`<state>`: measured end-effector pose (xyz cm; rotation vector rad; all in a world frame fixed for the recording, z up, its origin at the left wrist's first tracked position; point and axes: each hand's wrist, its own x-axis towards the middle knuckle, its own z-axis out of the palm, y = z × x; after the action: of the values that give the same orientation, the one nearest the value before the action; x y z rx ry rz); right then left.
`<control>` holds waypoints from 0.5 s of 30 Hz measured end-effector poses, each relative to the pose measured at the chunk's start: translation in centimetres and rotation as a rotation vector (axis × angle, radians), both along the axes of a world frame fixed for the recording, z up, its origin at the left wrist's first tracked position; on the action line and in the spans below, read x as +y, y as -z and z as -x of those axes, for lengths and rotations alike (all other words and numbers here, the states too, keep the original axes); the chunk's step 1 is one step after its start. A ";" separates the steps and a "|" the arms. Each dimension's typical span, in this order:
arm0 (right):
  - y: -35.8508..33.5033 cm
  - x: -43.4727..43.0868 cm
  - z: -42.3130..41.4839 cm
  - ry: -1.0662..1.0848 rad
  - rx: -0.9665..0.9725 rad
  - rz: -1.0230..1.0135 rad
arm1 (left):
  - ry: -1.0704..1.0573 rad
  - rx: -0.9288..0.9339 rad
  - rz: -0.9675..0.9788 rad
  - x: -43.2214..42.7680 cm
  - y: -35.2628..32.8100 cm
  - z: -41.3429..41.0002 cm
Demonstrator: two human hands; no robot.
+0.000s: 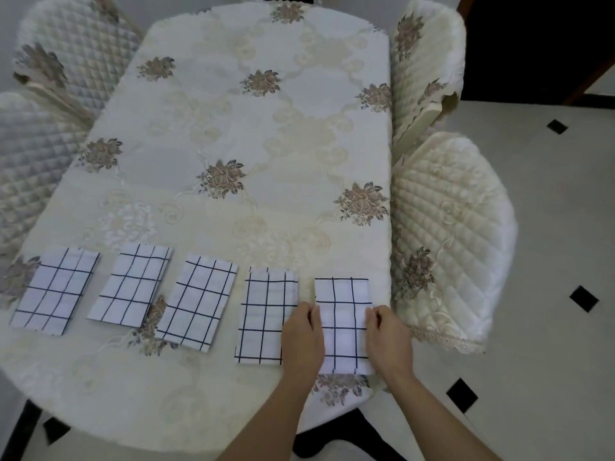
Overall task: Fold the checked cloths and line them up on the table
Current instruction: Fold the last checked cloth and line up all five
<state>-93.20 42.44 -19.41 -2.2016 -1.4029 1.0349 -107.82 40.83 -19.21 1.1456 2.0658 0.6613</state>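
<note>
Row of folded cloths (196, 301) along near bench (233, 128) edge. Left hand (303, 334), right hand (387, 334) pinch sides of fifth cloth (342, 314) at near right corner, probably squaring it into line.

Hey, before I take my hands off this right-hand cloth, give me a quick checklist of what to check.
Counting from the left:
1. All folded: ok. The first cloth, second cloth, third cloth, fourth cloth and fifth cloth are neat rectangles.
2. Fifth cloth flat: ok. The left hand and right hand are at its side edges.
3. Row straight: not ok. The third cloth sits tilted beside the fourth.
4. Gaps even: not ok. The second and third nearly touch at their near corners.
5. Fifth cloth fully on the table: ok, though close to the right edge.
6. More cloths to fold: cannot tell.
</note>
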 end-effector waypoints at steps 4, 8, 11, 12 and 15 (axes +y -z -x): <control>0.0 0.6 0.3 -0.004 -0.058 -0.005 | 0.058 0.068 -0.045 0.7 0.3 0.3; 0.2 1.6 0.3 0.000 -0.088 -0.046 | 0.048 0.071 -0.015 1.6 0.4 0.4; 0.4 2.6 0.3 0.007 -0.086 -0.051 | 0.047 0.073 -0.021 2.5 0.4 0.7; 0.4 2.8 0.3 0.005 -0.089 -0.054 | 0.048 0.077 -0.032 2.9 0.4 0.8; 0.7 3.2 0.2 -0.002 -0.095 -0.063 | 0.065 0.113 -0.025 3.5 0.5 1.1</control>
<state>-93.41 45.59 -20.06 -2.2305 -1.4578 0.8851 -108.89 44.38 -19.73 1.2848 2.1092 0.6053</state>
